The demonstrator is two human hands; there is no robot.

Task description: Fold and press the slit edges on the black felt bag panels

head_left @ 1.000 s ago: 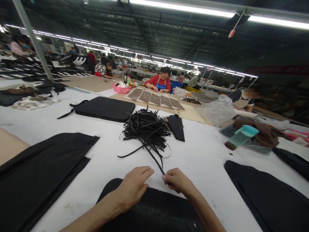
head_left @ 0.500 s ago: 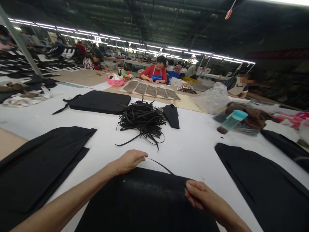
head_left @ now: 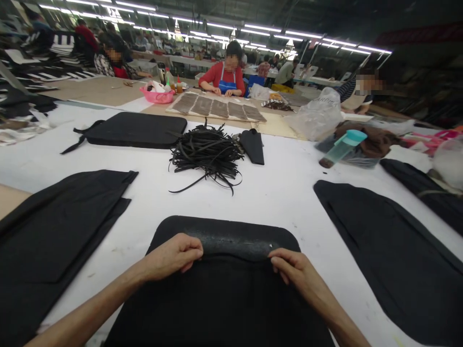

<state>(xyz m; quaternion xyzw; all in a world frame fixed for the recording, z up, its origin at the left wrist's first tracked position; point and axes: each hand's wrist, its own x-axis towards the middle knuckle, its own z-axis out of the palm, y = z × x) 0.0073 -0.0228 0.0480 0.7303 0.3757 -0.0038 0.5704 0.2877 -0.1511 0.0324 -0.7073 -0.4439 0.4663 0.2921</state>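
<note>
A black panel with rounded far corners (head_left: 224, 303) lies in front of me, a shiny band (head_left: 231, 241) running along its far end. Just on the near side of that band, a thin black strip (head_left: 235, 257) stretches between my hands, sagging slightly. My left hand (head_left: 181, 255) is closed in a pinch on the strip's left end. At the other end, the thumb and fingertips of my right hand (head_left: 292, 265) pinch it too. Past the panel lies a tangled heap of similar black strips (head_left: 208, 152). A small white speck sits near my right fingertips.
Large black pieces lie left (head_left: 65, 221) and right (head_left: 383, 246) on the white tabletop (head_left: 275, 197). Farther off are a padded black panel (head_left: 135, 130), a small black piece (head_left: 253, 147), a teal-capped bottle (head_left: 343, 147) and a pink basket (head_left: 157, 95). Co-workers sit beyond.
My left hand has come toward me, from beyond the panel's far edge onto its surface. The strip now spans the panel crosswise between both hands. The view has tilted down.
</note>
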